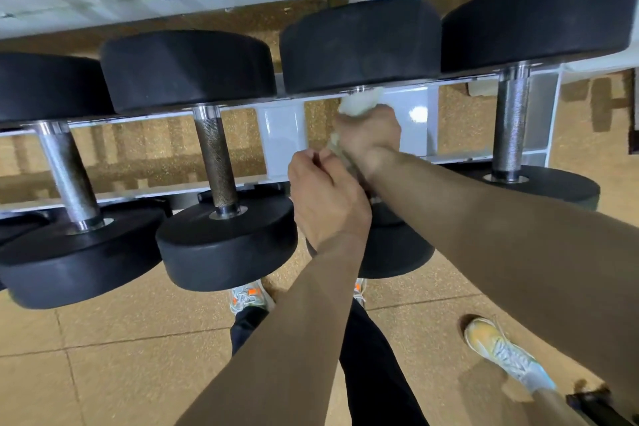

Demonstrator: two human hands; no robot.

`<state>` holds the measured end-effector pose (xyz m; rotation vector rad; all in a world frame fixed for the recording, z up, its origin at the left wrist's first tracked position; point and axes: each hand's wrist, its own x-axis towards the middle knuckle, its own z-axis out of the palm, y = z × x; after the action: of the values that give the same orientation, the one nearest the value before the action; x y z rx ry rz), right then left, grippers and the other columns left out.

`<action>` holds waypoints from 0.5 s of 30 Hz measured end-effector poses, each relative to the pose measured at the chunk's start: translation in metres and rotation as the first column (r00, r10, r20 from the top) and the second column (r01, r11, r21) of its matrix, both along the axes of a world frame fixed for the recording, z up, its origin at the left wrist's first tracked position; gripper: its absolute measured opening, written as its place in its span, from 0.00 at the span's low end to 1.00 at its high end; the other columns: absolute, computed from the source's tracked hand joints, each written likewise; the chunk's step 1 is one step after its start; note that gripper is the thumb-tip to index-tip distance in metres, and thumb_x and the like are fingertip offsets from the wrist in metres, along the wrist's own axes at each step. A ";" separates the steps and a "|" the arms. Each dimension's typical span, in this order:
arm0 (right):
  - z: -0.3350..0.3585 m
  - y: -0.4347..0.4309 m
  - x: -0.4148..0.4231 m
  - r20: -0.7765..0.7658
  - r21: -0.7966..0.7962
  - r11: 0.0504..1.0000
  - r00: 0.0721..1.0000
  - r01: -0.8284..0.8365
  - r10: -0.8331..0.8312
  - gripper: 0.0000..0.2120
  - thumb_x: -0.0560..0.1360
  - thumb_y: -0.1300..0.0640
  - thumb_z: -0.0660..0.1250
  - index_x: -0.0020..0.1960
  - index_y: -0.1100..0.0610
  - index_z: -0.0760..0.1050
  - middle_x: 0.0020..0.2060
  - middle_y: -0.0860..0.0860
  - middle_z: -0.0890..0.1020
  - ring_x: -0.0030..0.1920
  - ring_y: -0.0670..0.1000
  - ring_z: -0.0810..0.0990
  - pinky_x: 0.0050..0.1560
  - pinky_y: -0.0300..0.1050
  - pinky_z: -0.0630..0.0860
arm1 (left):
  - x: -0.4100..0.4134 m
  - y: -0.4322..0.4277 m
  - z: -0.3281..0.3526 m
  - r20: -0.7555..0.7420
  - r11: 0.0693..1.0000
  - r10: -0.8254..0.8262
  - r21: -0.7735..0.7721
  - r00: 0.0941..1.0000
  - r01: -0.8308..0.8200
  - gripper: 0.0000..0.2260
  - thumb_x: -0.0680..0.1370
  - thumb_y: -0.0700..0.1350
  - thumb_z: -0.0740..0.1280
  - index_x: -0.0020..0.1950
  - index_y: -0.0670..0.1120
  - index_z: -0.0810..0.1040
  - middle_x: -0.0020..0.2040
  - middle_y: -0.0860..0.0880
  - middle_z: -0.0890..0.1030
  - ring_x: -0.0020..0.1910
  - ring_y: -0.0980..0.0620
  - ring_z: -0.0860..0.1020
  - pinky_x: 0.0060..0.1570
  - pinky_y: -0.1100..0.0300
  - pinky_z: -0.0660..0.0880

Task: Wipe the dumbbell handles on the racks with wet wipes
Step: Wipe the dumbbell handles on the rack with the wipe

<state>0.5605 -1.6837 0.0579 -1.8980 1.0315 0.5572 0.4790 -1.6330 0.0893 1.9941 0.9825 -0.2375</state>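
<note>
- Third dumbbell from the left lies across the white rack; its handle is hidden under both hands.
- Right hand: fingers wrapped tight round a wet wipe on that handle, at the far end, just under the far head. A white wad of wipe sticks out above the knuckles.
- Left hand: fingers curled in, thumb up, at the near end of the same handle, touching the right wrist. Whether it grips the handle or the wipe's tail, cannot tell.
- Three more dumbbells on the rack with bare handles: far-left dumbbell, second dumbbell, right-end dumbbell. Knurled steel, the second darker than the others.
- Tan tiled floor below; a grey and orange shoe under the left forearm, a yellow-toed shoe off to the right.
</note>
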 end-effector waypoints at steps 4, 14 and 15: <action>0.002 -0.024 0.019 0.027 0.538 0.842 0.998 0.028 -0.050 0.06 0.71 0.58 0.74 0.38 0.57 0.78 0.30 0.50 0.79 0.31 0.51 0.79 0.34 0.41 0.76 | -0.001 -0.002 0.000 0.013 1.000 0.005 0.009 1.000 -0.005 0.16 0.80 0.57 0.52 0.54 0.50 0.73 0.54 0.52 0.79 0.52 0.46 0.78 0.53 0.46 0.75; -0.004 -0.038 -0.032 -0.121 0.572 0.815 0.972 -0.096 0.200 0.15 0.72 0.58 0.76 0.55 0.65 0.80 0.41 0.56 0.83 0.42 0.54 0.83 0.36 0.44 0.80 | 0.003 0.000 0.006 -0.030 1.000 -0.027 -0.003 0.999 0.027 0.13 0.84 0.53 0.56 0.57 0.47 0.74 0.58 0.49 0.78 0.54 0.44 0.77 0.53 0.49 0.72; 0.000 -0.030 -0.032 -0.107 0.414 0.904 0.980 -0.109 0.167 0.16 0.69 0.57 0.79 0.52 0.63 0.80 0.38 0.55 0.82 0.37 0.52 0.82 0.30 0.43 0.78 | 0.002 0.000 0.007 -0.036 1.000 -0.024 -0.003 0.999 0.023 0.13 0.83 0.53 0.56 0.58 0.47 0.74 0.58 0.50 0.78 0.55 0.44 0.77 0.53 0.49 0.72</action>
<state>0.5284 -1.7139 0.0575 -1.5818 0.7934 0.9248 0.4813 -1.6328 0.0959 2.0066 0.9817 -0.2885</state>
